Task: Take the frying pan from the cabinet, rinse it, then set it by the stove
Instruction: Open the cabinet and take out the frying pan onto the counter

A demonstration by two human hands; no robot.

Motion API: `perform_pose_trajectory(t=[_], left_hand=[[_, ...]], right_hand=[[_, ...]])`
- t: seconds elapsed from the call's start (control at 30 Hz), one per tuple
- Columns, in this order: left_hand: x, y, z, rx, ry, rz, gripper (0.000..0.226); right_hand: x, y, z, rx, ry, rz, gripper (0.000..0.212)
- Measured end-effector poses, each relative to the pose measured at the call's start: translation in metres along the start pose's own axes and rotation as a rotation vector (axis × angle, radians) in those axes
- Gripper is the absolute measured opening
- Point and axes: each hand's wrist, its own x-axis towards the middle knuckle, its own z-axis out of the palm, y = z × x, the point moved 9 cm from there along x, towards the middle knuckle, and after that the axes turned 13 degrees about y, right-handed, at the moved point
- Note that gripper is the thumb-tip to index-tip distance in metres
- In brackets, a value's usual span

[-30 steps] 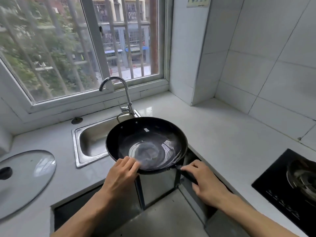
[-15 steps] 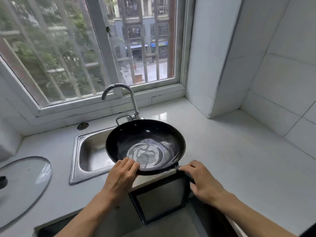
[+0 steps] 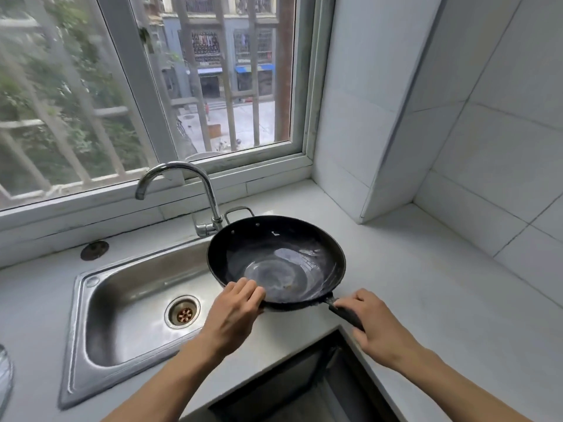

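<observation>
Your right hand (image 3: 376,325) is wrapped round the black handle of the frying pan (image 3: 275,263); your left hand (image 3: 234,313) grips its near rim w/ fingers over the edge. Pan sits level over the counter (image 3: 426,284), just right of the steel sink (image 3: 134,303), its far-left rim next to the base of the tap (image 3: 195,193). Window (image 3: 152,86) at the far side.

You see a steel sink (image 3: 122,303) with a round drain (image 3: 182,311), a curved chrome faucet (image 3: 195,190) behind it, and a barred window (image 3: 170,86) above.
</observation>
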Motion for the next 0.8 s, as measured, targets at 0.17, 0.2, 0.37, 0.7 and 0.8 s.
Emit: perform_pose_trajectory(t=[0.17,0.2,0.37,0.7,0.8], left_hand=[[0.025,-0.007,0.024,-0.017,-0.03,0.029,0.014],[0.03,-0.009,0.029,-0.011,-0.044,0.031,0.014],[0.05,-0.017,0.052,0.019,-0.095,0.018,0.024],[0.085,-0.017,0.089,0.073,-0.15,-0.012,0.025],[0.09,-0.019,0.101,0.094,-0.174,-0.034,0.026]], right_hand=[[0.023,0.017,-0.001,-0.034,-0.006,0.039,0.059],[0.028,0.022,0.0,-0.032,-0.011,0.047,0.06],[0.053,0.04,0.004,-0.005,-0.026,0.045,0.061],[0.094,0.082,0.006,0.043,-0.066,0.033,0.06],[0.105,0.093,0.008,0.048,-0.07,0.023,0.06]])
